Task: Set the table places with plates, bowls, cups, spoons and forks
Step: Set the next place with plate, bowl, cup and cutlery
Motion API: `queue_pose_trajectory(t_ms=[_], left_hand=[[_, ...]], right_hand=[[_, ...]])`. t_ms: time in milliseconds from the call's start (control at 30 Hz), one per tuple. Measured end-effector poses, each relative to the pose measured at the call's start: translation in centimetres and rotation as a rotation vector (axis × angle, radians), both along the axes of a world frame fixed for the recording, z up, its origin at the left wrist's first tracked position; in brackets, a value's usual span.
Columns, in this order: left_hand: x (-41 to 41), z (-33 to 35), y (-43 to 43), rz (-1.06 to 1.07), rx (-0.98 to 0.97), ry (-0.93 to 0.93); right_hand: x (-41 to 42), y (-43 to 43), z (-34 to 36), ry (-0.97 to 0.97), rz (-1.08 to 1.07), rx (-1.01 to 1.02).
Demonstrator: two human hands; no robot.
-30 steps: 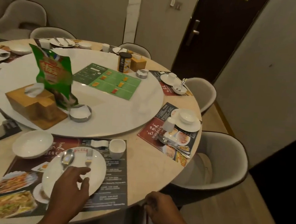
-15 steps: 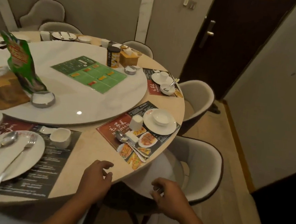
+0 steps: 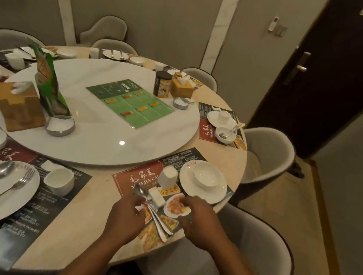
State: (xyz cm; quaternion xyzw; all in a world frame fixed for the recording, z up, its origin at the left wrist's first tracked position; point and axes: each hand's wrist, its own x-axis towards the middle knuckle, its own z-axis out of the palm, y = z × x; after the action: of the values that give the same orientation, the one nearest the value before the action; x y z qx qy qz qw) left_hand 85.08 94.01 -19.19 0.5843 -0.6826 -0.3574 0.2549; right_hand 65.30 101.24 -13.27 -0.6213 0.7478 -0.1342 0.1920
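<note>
Grip of left hand (image 3: 126, 217) seems clamped on spoon (image 3: 140, 192); right hand (image 3: 199, 220) relaxed, apart, above placemat (image 3: 127, 180).

Glossy marble-look turntable (image 3: 100, 142), shiny metal spoon (image 3: 141, 194), wooden tissue box (image 3: 17, 108).

Both hands have left the worktop's (image 3: 95, 197) edge for the placemat (image 3: 136, 177) at lower centre. The left hand (image 3: 124, 218) now sits at the spoon (image 3: 141, 192), apparently touching it, and the right hand (image 3: 199, 219) lies just below the plate (image 3: 217, 193).
</note>
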Motion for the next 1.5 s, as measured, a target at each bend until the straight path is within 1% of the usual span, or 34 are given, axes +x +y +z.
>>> queue_pose_trajectory(t_ms=[167, 267, 333, 400, 467, 533, 600, 667, 700, 733, 800, 833, 867, 900, 933, 967, 1000, 1067, 1100, 1133, 1167, 1233, 1300, 1400, 1500], left_hand=[[-3.7, -0.5, -4.6, 0.065, 0.023, -0.021], [-5.3, -0.6, -6.5, 0.114, 0.031, -0.022], [-5.8, -0.4, -7.0, 0.131, 0.026, -0.002], [-6.1, -0.6, -7.3, 0.147, -0.006, -0.03], [-6.0, -1.4, -8.0, 0.155, -0.022, -0.108], [-6.0, -2.0, -8.6, 0.168, 0.01, -0.169], [-6.7, -2.2, -9.3, 0.201, 0.055, -0.14], [-8.1, -1.5, -10.0, 0.283, 0.097, -0.025], [-9.1, -0.8, -10.4, 0.33, 0.138, 0.072], [-10.3, 0.1, -10.8, 0.37, 0.209, 0.22], [-13.0, 1.7, -11.7, 0.423, 0.404, 0.589], [-14.5, 2.5, -12.4, 0.43, 0.491, 0.758], [-16.0, 3.4, -13.1, 0.437, 0.544, 0.886], [-17.5, 4.0, -13.9, 0.453, 0.559, 0.954], [-19.0, 4.4, -14.6, 0.475, 0.545, 0.973], [-20.5, 4.4, -15.3, 0.497, 0.499, 0.918], [-21.9, 4.2, -15.9, 0.52, 0.429, 0.809], [-24.6, 4.1, -16.7, 0.515, 0.262, 0.488], [-25.7, 4.2, -17.0, 0.5, 0.198, 0.355], [-26.8, 4.2, -17.3, 0.488, 0.149, 0.282], [-27.6, 4.0, -17.7, 0.478, 0.125, 0.262], [-28.5, 3.7, -18.2, 0.463, 0.116, 0.285], [-27.8, 2.7, -18.1, 0.475, 0.088, 0.223], [-25.6, 0.8, -16.7, 0.538, 0.072, 0.094], [-24.0, -0.9, -14.7, 0.612, 0.109, 0.055]], right_hand=[[-1.8, -8.6, -0.6, 0.186, 0.16, -0.036], [-2.8, -13.5, -1.9, 0.305, 0.288, 0.019], [-3.3, -16.0, -3.2, 0.338, 0.37, 0.072], [-3.5, -18.0, -4.6, 0.338, 0.462, 0.094], [-3.9, -19.6, -6.2, 0.303, 0.533, 0.108], [-4.4, -20.7, -7.1, 0.25, 0.587, 0.128], [-5.2, -21.5, -6.8, 0.15, 0.619, 0.143], [-6.5, -22.3, -5.7, -0.031, 0.571, 0.136], [-7.4, -22.6, -5.0, -0.128, 0.529, 0.095], [-8.4, -22.9, -4.5, -0.23, 0.493, 0.046], [-10.5, -23.5, -3.2, -0.429, 0.442, 0.0], [-11.7, -23.9, -2.9, -0.491, 0.418, -0.012], [-13.0, -24.4, -2.6, -0.527, 0.394, -0.019], [-14.4, -24.8, -2.5, -0.535, 0.382, -0.025], [-15.8, -25.2, -2.3, -0.52, 0.384, -0.039], [-17.2, -25.8, -2.3, -0.485, 0.401, -0.058], [-18.5, -26.3, -2.2, -0.44, 0.425, -0.074], [-20.5, -27.5, -2.3, -0.332, 0.466, -0.1], [-21.2, -28.2, -2.3, -0.296, 0.478, -0.113], [-21.9, -28.8, -2.5, -0.279, 0.483, -0.123], [-22.5, -29.4, -3.0, -0.288, 0.476, -0.125], [-23.9, -30.4, -4.3, -0.351, 0.447, -0.105], [-25.6, -31.4, -6.0, -0.394, 0.421, -0.083], [-27.2, -32.2, -8.3, -0.373, 0.439, -0.027], [-27.6, -32.3, -9.8, -0.367, 0.449, 0.026]])
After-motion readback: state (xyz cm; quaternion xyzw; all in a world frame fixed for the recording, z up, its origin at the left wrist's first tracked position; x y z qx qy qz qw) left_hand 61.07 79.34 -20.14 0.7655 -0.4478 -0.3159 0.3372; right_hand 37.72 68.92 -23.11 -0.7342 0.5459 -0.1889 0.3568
